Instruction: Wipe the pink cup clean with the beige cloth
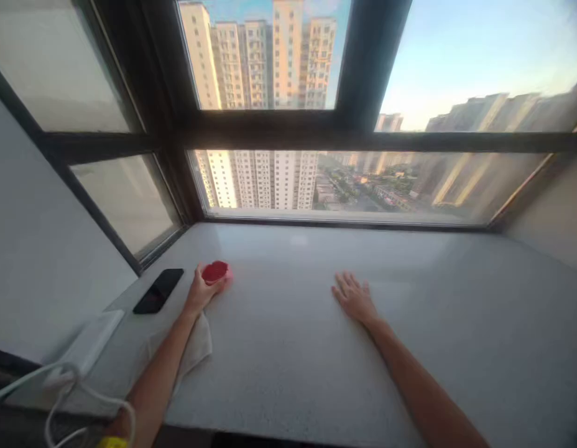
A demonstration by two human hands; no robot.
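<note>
My left hand grips a small red and pink scrubbing pad, probably a sponge, against the grey speckled stone windowsill. Its underside is hidden by my fingers. A crumpled white cloth lies beneath my left wrist. A black smartphone rests face up just left of that hand, not touching it. My right hand lies flat on the stone with its fingers spread, holding nothing.
A dark window frame runs along the sill's far side, with high-rise buildings beyond the glass. A white flat box and a white cable lie at the near left. A white wall bounds the left side.
</note>
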